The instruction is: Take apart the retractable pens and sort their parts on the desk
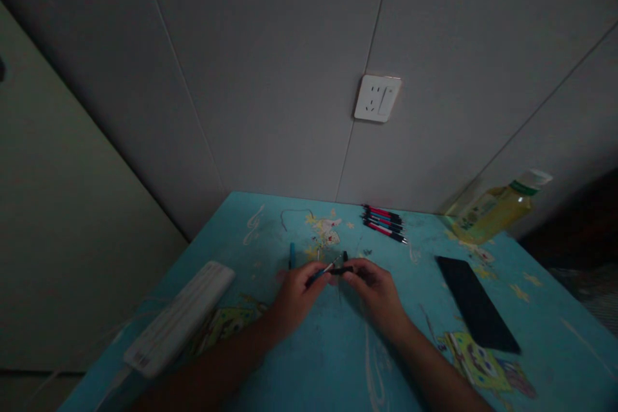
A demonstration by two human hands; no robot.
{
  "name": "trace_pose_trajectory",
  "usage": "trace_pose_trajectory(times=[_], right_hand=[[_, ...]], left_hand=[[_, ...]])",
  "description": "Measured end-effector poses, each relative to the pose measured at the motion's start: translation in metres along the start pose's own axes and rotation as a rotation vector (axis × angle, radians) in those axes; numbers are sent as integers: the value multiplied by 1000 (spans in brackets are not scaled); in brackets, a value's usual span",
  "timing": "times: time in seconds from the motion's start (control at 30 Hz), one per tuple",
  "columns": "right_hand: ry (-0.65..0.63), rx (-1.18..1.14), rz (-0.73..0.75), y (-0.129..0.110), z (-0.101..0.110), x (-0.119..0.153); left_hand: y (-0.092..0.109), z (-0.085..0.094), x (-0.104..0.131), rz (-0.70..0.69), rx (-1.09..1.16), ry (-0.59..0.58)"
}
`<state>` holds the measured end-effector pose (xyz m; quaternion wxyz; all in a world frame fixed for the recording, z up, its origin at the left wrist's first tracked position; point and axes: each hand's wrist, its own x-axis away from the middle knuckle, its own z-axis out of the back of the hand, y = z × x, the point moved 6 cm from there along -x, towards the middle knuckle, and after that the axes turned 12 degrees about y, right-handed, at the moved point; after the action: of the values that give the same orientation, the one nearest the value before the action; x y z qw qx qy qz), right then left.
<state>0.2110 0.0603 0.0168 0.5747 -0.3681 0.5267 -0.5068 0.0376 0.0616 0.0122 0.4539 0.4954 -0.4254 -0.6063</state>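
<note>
My left hand [300, 288] is closed around a blue-and-black pen part [316, 277] above the middle of the table. A thin, light-coloured stick like a refill [333, 263] juts out of the same grip, tilted up to the right. My right hand [371, 282] pinches a black pen part [342, 270], whose left end meets the fingertips of my left hand. Whether the parts are joined, I cannot tell. A blue pen piece [292, 255] lies just beyond my left hand, and a small black piece [345, 256] is beyond my right fingers.
Several red, blue and black pens [384, 223] lie in a row near the wall. A bottle of yellow liquid [497, 209] stands back right, and a dark flat rectangular object [477, 302] lies right. A long white case-like object [181, 315] is at left on the blue table [328, 360].
</note>
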Motion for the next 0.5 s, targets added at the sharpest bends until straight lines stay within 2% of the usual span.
trace_pose_trajectory(times=[0.27,0.5], right_hand=[[-35,35,56,-9,-1,3],[-59,10,81,-15,-5,5]], left_hand=[[-2,-9,7,-16,-38,-35],[3,-7,9,14,-19,-41]])
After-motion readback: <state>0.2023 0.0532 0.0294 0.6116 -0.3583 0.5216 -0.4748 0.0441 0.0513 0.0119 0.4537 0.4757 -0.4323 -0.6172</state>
